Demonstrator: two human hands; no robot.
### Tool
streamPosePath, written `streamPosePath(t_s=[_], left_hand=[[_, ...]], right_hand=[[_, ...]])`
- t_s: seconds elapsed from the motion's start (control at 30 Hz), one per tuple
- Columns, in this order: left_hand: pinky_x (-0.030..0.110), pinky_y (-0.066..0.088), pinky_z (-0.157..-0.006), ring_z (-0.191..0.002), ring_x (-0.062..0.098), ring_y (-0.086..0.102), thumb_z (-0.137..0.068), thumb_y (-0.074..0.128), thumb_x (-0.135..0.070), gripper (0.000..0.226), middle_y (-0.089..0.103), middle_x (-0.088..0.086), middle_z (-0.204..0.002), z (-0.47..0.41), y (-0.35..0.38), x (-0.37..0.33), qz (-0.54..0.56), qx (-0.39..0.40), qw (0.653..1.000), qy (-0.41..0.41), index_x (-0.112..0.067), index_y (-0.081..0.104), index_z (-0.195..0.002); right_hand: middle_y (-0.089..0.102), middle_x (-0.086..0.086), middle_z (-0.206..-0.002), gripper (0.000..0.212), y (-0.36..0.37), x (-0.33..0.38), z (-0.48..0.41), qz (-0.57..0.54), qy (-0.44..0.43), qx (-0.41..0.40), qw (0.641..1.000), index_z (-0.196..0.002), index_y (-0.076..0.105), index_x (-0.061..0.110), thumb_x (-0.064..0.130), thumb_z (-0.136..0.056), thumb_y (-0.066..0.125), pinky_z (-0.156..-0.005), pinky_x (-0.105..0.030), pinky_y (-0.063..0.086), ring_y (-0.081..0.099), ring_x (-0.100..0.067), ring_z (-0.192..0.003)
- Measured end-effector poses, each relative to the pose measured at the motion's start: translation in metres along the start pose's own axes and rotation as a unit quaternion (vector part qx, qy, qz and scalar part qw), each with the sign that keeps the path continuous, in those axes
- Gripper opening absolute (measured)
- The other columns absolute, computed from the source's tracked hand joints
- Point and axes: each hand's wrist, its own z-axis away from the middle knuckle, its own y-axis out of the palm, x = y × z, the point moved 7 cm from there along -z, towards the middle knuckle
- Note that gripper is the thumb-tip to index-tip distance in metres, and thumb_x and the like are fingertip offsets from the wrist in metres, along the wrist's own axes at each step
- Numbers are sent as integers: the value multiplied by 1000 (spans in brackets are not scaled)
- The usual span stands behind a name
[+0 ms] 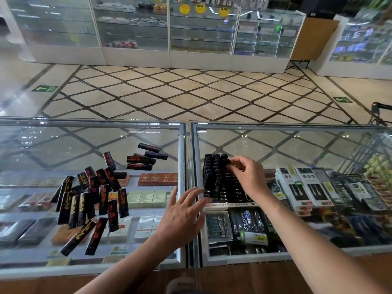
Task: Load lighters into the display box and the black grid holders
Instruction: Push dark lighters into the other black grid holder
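As right fingers (235, 164) pinch a slim lighter (226, 162), black grid holder (212, 177) stands.

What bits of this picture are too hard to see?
Head view, the only one:
- Right side of the black grid holder: covered by the right hand.
- The lighter it pinches: mostly hidden by its fingers.
- Gold and red writing on the loose lighters: too small to read.
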Motion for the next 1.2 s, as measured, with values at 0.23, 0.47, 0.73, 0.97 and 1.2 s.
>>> streamPosePath(t_s=[0.23, 0.47, 0.73, 0.97, 1.2], left_hand=[[62, 13, -125, -154, 12, 20, -102, 25, -51, 50, 29, -8, -164, -1, -1, 0, -2, 9, 1000, 2, -42, 36, -150], [61, 13, -125, -154, 12, 22, -101, 26, -51, 51, 30, -8, -164, -1, -1, -1, -4, 8, 1000, 2, -41, 37, -150], [55, 19, -125, -149, 10, 32, -101, 30, -48, 54, 35, -9, -162, -2, -8, 7, 10, 4, 999, 35, -37, 31, -154], [50, 42, -115, -144, 22, 40, -86, 48, -3, 64, 47, 4, -153, -16, -55, 66, 10, -80, 996, 24, -21, 46, -148], [52, 23, -122, -153, 30, 16, -84, 64, -14, 80, 26, 7, -164, -40, -92, 158, -78, 0, 987, -143, -24, 31, -156]], right_hand=[[74, 15, -89, 16, 1, 0, 1, 9, 0, -23, 1000, -104, 77, 18, 24, -89, 79, -75, -19, 58, 68, 4, -81], [73, 11, -93, 21, 2, -8, 24, 20, 7, -24, 999, -109, 75, 14, 25, -91, 78, -72, -11, 53, 66, 4, -82], [71, 9, -101, 15, 20, -10, 71, 153, -85, -20, 984, -103, 76, 19, 11, -91, 72, -93, -21, 47, 61, -8, -99], [68, 10, -110, 19, 23, -13, 80, 133, -76, -20, 988, -109, 76, 17, 9, -93, 69, -103, -16, 35, 57, -5, -110], [69, 9, -108, 18, 23, -12, 79, 131, -79, -20, 988, -107, 76, 17, 9, -92, 70, -100, -29, 48, 60, -8, -107]])
